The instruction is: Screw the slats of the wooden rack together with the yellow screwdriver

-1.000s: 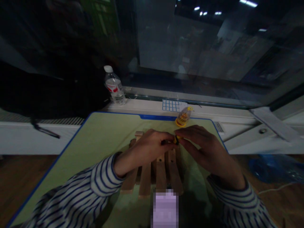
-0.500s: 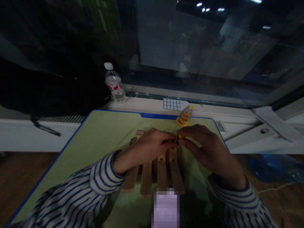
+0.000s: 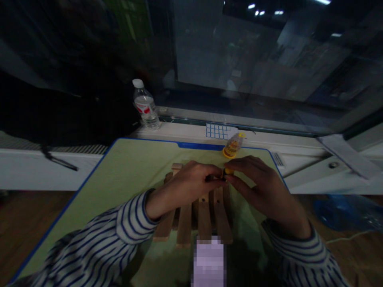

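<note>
Your left grip (image 3: 191, 181) and right grip (image 3: 263, 183) pinch a small yellow-and-black piece (image 3: 229, 171), right of centre. Wooden slats (image 3: 205, 221) lie lower centre.

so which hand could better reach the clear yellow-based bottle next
Likely the right hand: nearer the yellow-based bottle than the left hand, though it holds a small yellow piece.
</note>
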A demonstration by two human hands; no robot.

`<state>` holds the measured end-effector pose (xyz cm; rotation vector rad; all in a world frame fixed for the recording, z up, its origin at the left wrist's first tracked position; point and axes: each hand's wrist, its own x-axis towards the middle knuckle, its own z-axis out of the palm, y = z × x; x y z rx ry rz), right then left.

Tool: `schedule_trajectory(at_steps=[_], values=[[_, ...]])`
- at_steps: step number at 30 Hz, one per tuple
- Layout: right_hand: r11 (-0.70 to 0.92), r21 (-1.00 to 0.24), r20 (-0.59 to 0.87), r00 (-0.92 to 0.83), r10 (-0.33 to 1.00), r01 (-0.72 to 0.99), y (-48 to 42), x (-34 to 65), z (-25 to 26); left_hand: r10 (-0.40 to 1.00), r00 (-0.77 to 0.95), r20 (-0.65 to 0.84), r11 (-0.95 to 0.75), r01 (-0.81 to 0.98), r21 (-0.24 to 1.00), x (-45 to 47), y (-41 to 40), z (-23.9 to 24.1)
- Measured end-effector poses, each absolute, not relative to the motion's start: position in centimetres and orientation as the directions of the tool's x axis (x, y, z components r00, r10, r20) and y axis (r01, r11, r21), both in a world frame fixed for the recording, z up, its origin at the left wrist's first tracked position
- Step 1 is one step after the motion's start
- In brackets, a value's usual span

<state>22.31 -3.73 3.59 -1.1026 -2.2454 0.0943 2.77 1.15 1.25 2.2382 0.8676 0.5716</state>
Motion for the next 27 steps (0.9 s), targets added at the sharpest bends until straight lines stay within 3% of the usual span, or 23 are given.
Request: schedule_trajectory(at_steps=[7,27], values=[[0.697,-0.336,0.518,-0.495,0.698,0.633,-3.88,22.36,3.69,0.702,0.701,0.13,-0.555,0.424,0.716,2.74,1.28,0.95],[0.658,-0.283,0.517,-0.468,0.717,0.697,-3.63,22.52,3.39,0.678,0.715,0.17,-0.603,0.409,0.684,2.74,1.02,0.53]])
